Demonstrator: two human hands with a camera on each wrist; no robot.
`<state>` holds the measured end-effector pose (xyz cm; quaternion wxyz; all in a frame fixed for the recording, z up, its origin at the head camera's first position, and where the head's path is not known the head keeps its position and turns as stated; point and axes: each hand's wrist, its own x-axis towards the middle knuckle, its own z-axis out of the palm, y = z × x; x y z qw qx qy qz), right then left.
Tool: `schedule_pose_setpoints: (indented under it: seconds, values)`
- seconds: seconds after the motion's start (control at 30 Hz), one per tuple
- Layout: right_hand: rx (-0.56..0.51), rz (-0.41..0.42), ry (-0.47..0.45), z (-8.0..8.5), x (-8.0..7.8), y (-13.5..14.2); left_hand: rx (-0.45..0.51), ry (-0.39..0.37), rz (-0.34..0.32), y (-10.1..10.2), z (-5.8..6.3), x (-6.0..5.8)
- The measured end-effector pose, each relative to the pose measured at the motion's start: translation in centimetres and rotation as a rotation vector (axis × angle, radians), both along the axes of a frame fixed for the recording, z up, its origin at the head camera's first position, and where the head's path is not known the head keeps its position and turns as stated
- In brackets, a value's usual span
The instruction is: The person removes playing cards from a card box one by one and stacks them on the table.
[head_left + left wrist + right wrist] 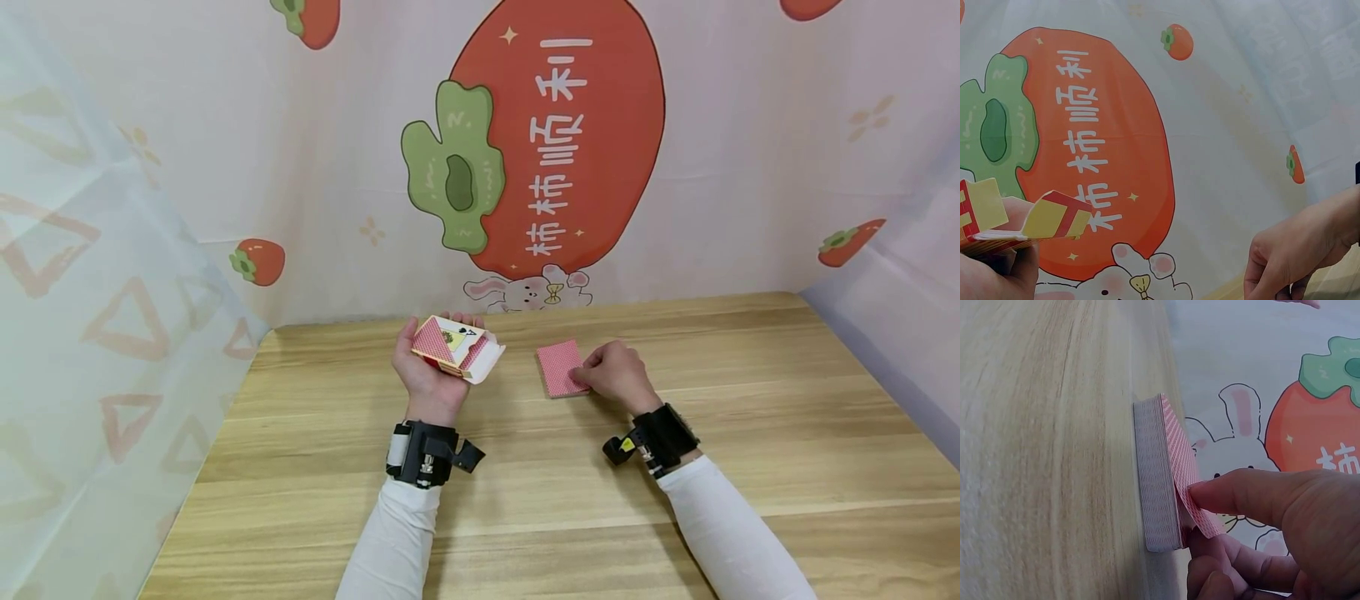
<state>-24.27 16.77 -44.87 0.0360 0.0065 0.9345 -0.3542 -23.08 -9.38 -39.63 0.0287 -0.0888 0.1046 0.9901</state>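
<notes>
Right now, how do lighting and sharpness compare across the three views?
Head view: bright, a soft shadow beside the right sleeve, left drape washed out; left wrist view: dimmer, card box cropped by the left edge; right wrist view: muted, table grain soft at left, card stack crisper.

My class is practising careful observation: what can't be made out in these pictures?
Lifted card, right wrist view: face hidden by its own back.
Deck, right wrist view: edges too fine to count.
Card box, left wrist view: partly cut off by left edge.
Right hand, left wrist view: fingertips cut off by bottom edge.
</notes>
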Motion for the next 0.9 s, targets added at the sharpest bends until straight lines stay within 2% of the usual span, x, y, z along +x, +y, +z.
schedule_pose_setpoints:
  seconds: [0.5,0.9]
  values:
    - [0.024,-0.006,0.011,0.19,0.29,-0.14,-0.020,0.008,-0.012,0.20,-0.07,0.20]
    - [0.039,-0.032,-0.017,0.37,0.29,-0.10,-0.033,0.000,-0.010,0.24,-0.09,0.28]
